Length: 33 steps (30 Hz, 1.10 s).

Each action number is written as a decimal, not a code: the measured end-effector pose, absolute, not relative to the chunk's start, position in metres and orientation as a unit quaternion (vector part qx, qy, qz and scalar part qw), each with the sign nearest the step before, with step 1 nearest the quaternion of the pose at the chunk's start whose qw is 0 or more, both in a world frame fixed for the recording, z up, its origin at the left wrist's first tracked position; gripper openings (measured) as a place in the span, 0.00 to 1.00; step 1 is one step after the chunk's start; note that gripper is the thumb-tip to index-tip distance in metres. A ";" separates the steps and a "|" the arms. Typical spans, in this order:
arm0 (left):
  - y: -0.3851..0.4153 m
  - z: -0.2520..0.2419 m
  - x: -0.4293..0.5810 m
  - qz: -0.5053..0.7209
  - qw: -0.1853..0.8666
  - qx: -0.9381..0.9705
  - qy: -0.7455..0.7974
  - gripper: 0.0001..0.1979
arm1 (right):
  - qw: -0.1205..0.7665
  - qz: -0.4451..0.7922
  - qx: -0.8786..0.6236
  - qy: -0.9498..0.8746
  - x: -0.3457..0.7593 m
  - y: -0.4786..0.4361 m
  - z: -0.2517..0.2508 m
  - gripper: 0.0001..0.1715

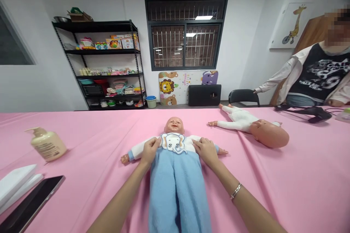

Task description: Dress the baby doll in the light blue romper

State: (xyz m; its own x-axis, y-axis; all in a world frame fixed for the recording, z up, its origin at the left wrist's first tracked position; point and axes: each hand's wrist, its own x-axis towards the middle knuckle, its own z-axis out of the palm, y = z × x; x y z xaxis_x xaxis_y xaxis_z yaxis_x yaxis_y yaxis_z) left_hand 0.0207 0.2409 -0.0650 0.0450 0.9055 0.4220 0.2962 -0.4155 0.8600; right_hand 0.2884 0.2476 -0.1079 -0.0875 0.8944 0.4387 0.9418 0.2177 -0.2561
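A baby doll point(174, 125) lies on its back in the middle of the pink table point(273, 189), head away from me. It wears a blue and white suit point(176, 182) with an elephant patch on the chest. My left hand point(150, 150) pinches the suit at the doll's right shoulder. My right hand point(205, 150) presses on the suit at its other shoulder, fingers curled onto the cloth.
A second doll point(254, 127) in white lies to the right. A cream pump bottle point(47, 144) stands at the left, with a dark phone point(30, 205) and white pads point(16, 184) near the front left corner. Another person point(314, 76) stands at the far right. Shelves point(106, 65) line the back wall.
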 end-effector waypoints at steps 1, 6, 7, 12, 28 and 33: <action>0.241 -0.069 0.020 0.493 0.290 0.682 0.456 0.20 | 0.294 -0.024 -0.621 -0.727 0.288 0.247 -0.107 0.15; 0.247 -0.092 0.011 0.436 0.223 0.704 0.514 0.20 | 0.375 0.311 -0.499 -0.717 0.285 0.236 -0.083 0.22; 0.248 -0.093 0.010 0.438 0.216 0.701 0.520 0.20 | 0.349 0.374 -0.465 -0.722 0.286 0.233 -0.077 0.24; 0.250 -0.089 0.011 0.436 0.193 0.707 0.523 0.19 | 0.234 0.517 -0.365 -0.738 0.301 0.228 -0.062 0.27; 0.245 -0.087 0.015 0.497 0.175 0.674 0.517 0.21 | 0.203 0.184 -0.602 -0.750 0.290 0.229 -0.062 0.04; 0.248 -0.100 0.010 0.454 0.182 0.699 0.522 0.20 | 0.502 0.207 -0.470 -0.696 0.291 0.193 0.008 0.24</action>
State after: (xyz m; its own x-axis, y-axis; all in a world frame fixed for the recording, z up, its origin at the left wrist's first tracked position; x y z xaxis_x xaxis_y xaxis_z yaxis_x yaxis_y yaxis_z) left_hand 0.0095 0.2485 -0.0995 0.0434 0.8944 0.4451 0.5645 -0.3896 0.7278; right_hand 0.2909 0.1931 0.0080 -0.0552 0.8617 0.5044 0.4470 0.4730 -0.7593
